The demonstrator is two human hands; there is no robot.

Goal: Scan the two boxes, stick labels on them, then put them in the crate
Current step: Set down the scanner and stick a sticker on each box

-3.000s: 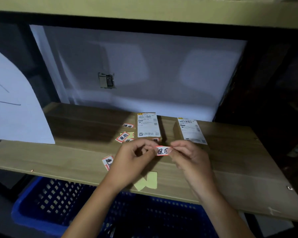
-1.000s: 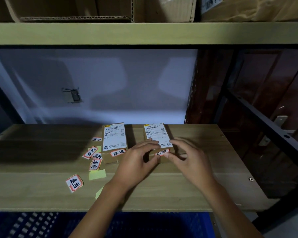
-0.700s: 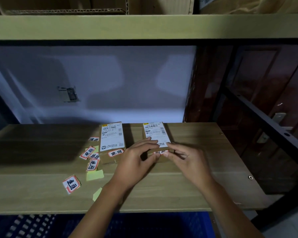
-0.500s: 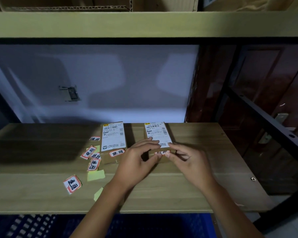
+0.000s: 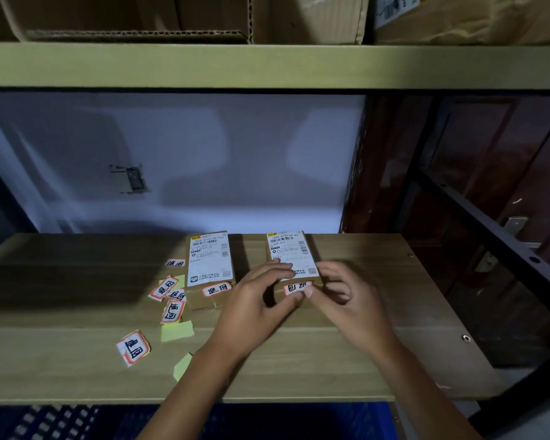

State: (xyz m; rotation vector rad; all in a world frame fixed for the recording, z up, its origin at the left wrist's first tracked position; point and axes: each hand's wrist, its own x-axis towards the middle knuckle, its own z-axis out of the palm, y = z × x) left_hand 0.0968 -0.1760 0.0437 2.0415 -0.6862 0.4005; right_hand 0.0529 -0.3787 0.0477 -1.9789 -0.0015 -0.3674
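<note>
Left box [image 5: 211,265] labelled. Both hands [image 5: 254,300] [image 5: 346,300] half-curled, pressing label [image 5: 297,288] onto right box [image 5: 291,254]. Crate [image 5: 267,420] drop left.

dim light | wooden shelf [image 5: 77,360] | white backboard [image 5: 204,154] | cartons [image 5: 140,17] overhead

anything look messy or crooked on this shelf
Yes. Loose red-bordered labels and yellow backing scraps lie scattered at odd angles on the wooden shelf, left of the boxes. The label on the left box sits slightly tilted. The right box's label appears upside down.
</note>
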